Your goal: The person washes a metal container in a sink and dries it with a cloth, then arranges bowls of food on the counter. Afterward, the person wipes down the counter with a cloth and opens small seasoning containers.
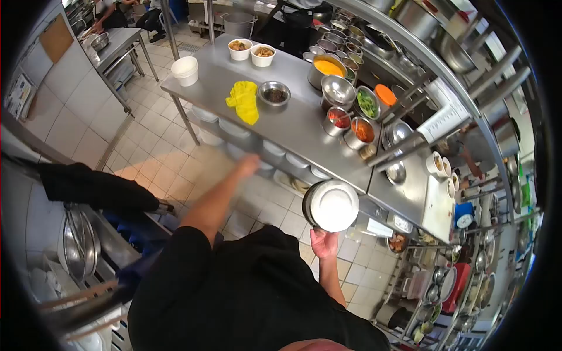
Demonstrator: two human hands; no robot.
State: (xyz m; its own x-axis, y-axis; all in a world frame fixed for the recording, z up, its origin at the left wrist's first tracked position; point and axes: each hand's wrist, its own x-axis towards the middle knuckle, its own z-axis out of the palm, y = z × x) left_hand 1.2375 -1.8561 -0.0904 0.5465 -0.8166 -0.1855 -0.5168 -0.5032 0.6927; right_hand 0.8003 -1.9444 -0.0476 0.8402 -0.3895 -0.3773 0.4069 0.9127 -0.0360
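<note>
My right hand (325, 242) grips the near side of a round metal pot (334, 206) with a pale, shiny top, held off the counter's front edge. My left hand (250, 165) is stretched forward by the front of the steel counter (298, 131), apart from the pot. Motion smears its fingers, so what they hold, if anything, is hidden. Beyond it on the counter lie a yellow cloth (243, 102) and a metal bowl (274, 93) with dark contents.
White tubs (185, 71) stand at the counter's left end, and two filled bowls (263, 55) at the back. Food containers (338, 120) crowd the right. A black cloth (93, 186) hangs at left. Several people (111, 16) are in the background.
</note>
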